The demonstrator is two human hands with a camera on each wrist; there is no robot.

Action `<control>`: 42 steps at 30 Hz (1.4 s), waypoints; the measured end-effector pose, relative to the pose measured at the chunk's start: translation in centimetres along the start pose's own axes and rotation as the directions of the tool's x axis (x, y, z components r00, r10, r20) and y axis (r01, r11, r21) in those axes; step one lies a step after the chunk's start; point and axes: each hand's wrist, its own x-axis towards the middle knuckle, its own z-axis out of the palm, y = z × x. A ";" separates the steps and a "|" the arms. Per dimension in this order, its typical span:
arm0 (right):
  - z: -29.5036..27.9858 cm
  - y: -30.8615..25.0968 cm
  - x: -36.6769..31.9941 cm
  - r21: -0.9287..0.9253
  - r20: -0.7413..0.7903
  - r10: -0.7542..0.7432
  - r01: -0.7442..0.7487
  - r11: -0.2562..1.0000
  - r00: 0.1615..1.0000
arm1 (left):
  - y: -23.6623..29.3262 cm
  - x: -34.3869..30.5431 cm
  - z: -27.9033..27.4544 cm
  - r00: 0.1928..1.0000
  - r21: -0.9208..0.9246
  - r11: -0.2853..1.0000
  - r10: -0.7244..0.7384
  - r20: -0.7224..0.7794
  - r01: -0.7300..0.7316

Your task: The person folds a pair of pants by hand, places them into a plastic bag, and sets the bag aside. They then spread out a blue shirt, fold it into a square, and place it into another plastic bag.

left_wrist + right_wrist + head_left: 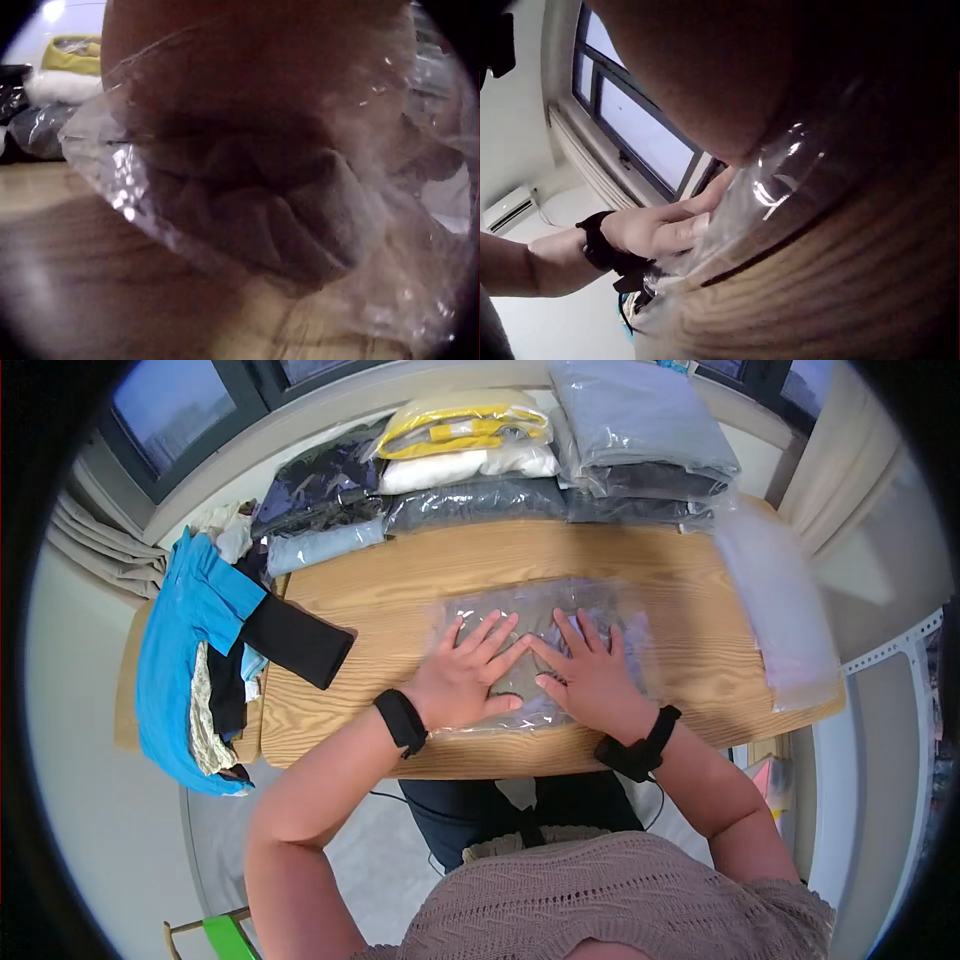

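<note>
A clear plastic bag (540,600) with a folded greyish cloth inside lies flat on the wooden table. Both hands rest on top of it with fingers spread, the left hand (468,678) on its left half and the right hand (595,680) on its right half, index fingertips nearly touching. Close up in the left wrist view, the cloth (255,217) shows creased through the film under the left hand (255,67). In the right wrist view the left hand (660,232) appears beyond the shiny film (780,180), and the right hand (705,67) is dark overhead.
Bagged garments (470,505) are stacked along the table's back edge. Loose clothes, including a blue one (180,650), and a black folded piece (295,640) lie at the left. Clear bags (785,610) hang over the right edge of the table (380,590).
</note>
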 end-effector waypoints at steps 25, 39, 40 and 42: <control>-2.4 5.9 -0.5 0.548 0.019 -0.069 0.047 0.835 0.997 | -3.2 -0.4 -0.9 0.997 -0.484 0.872 -0.051 0.066 0.077; -4.9 6.4 -7.7 0.322 0.050 0.033 -0.047 0.946 0.998 | 3.4 -6.8 -0.2 0.953 -0.216 0.948 -0.268 -0.143 0.234; -4.6 6.4 -7.7 0.324 0.049 0.035 -0.049 0.945 0.998 | 3.2 -6.8 0.1 0.953 -0.206 0.947 -0.275 -0.130 0.245; -4.2 6.4 -7.7 0.329 0.006 0.075 -0.072 0.941 0.997 | 2.7 -6.6 0.8 0.953 -0.182 0.957 -0.255 -0.166 0.225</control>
